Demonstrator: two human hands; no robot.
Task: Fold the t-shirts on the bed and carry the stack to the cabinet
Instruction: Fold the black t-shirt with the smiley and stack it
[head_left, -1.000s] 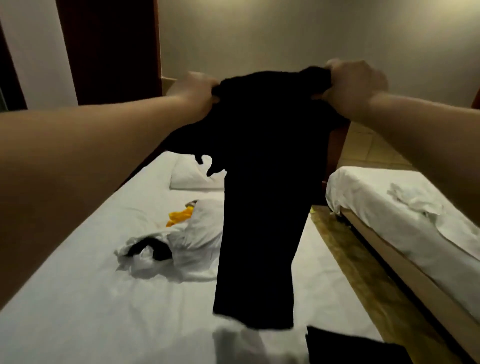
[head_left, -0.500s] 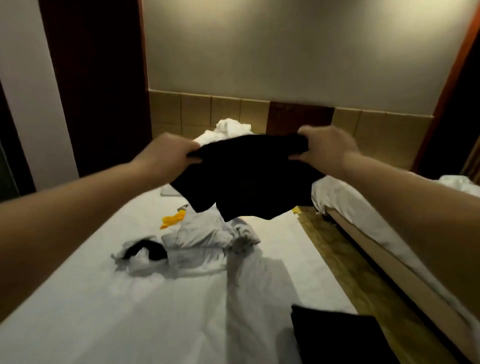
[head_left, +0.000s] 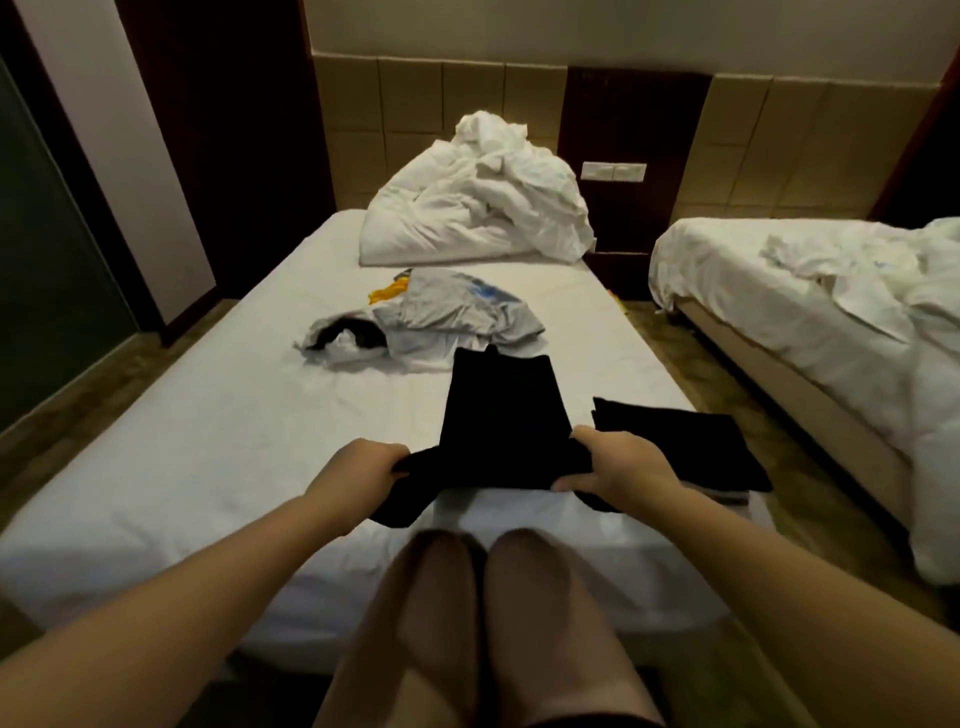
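Bed (head_left: 208, 467): white sheet, runs lengthwise away from the viewer and fills the centre of the view. Second bed (head_left: 779, 332): stands to the right across a strip of floor, with rumpled white linen. Duvet (head_left: 478, 208): heaped at the head of the near bed against the tiled wall. Both forearms reach forward from the lower corners and converge over the foot of the bed, above the person's knees (head_left: 483, 597). Black t-shirt (head_left: 498, 410): lies flat on the sheet near the foot, its length pointing toward the duvet, with the near end bunched and raised between the hands. Loose garments (head_left: 457, 322): a white and grey pile, unfolded, mid-bed just beyond the shirt. Stack (head_left: 685, 447): folded, black piece on top, at the right edge of the bed, just beside the shirt. Left hand (head_left: 358, 467): knuckles up, fingers curled over the shirt's near-left corner, clenching the cloth; a sleeve hangs below it. Right hand (head_left: 623, 465): knuckles up, pinching the near-right corner, thumb under the fabric, close against the stack. Yellow item (head_left: 384, 293): partly tucked under the loose pile. Switch plate (head_left: 613, 170): on the dark panel between the beds.
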